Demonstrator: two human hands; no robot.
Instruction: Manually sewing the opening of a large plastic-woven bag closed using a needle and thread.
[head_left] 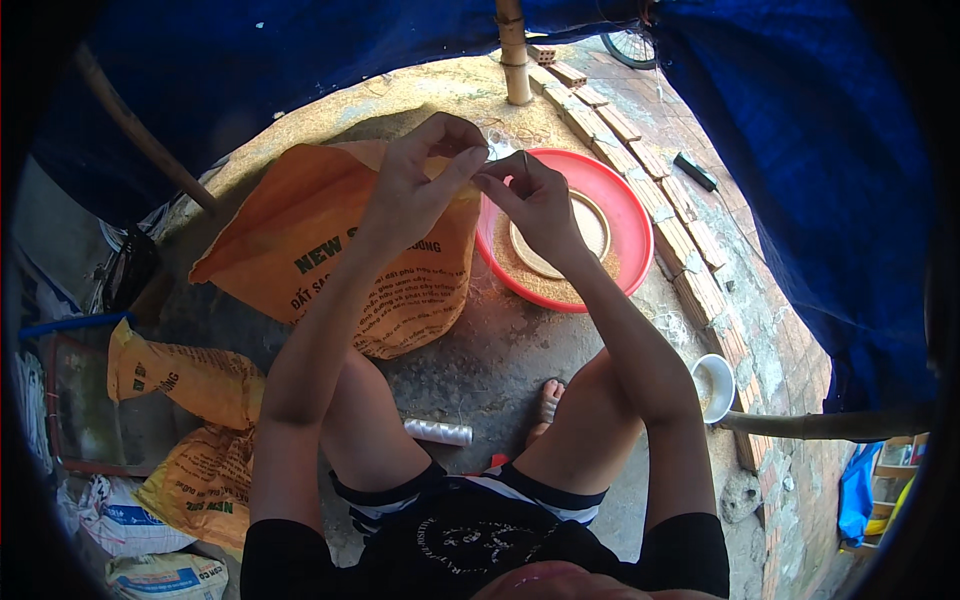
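My left hand (428,175) and my right hand (525,200) meet with pinched fingers at the upper right corner of a large orange printed sack (340,230). The right thumb and forefinger grip that corner; what the left fingertips hold is too small to make out. The sack leans open on the concrete beside a red round tray (635,230), which holds grain and a tan round dish or sieve (595,220), partly behind my right hand. A white spool of thread (438,432) lies on the ground between my legs.
Blue tarps (790,180) and bamboo poles (515,60) surround me. A row of bricks (690,240) curves along the right, near a white bowl (718,375). Folded orange sacks (180,370) and white sacks (160,575) lie at the left.
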